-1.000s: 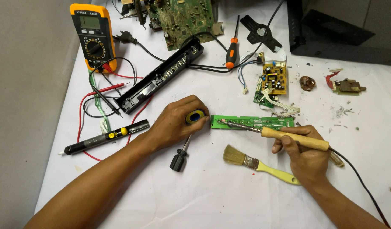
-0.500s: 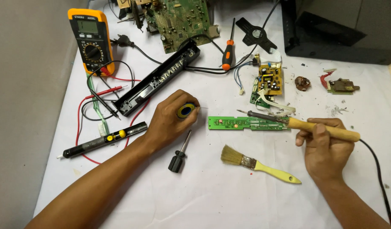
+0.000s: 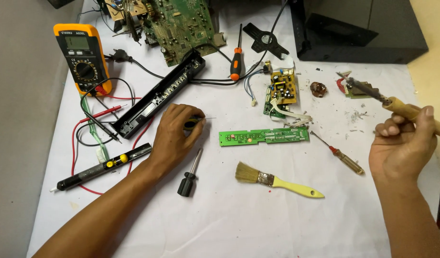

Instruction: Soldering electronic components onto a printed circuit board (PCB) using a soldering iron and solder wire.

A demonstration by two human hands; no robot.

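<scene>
Head view: the right hand point(image 3: 402, 145) is raised at the right edge of the white table point(image 3: 229, 224), its fingers curled shut around the wooden handle of a soldering iron point(image 3: 396, 102). The iron's dark metal tip points up and to the left, above a small green part and scattered solder crumbs, and well apart from the narrow green circuit board point(image 3: 264, 136) that lies flat mid-table. The iron looks light and rigid; the handle is the only safe place to hold it, since the metal shaft is likely hot, and its cord trails off at the right and may tug.

The left hand point(image 3: 174, 136) rests on the table to the left of the board, fingers bent over a small yellow and black spool point(image 3: 191, 124), from which a thin wire end sticks out to the right. That wire should be soft and easily bent, best pinched close to its tip.

The narrow board looks thin, stiff and light, likely to slide on the cloth unless pressed at its edges. Near it lie a black-handled screwdriver point(image 3: 189, 174), a yellow-handled brush point(image 3: 277, 180) and a slim amber-handled screwdriver point(image 3: 341, 156). An orange multimeter point(image 3: 81, 57) stands at the upper left.
</scene>
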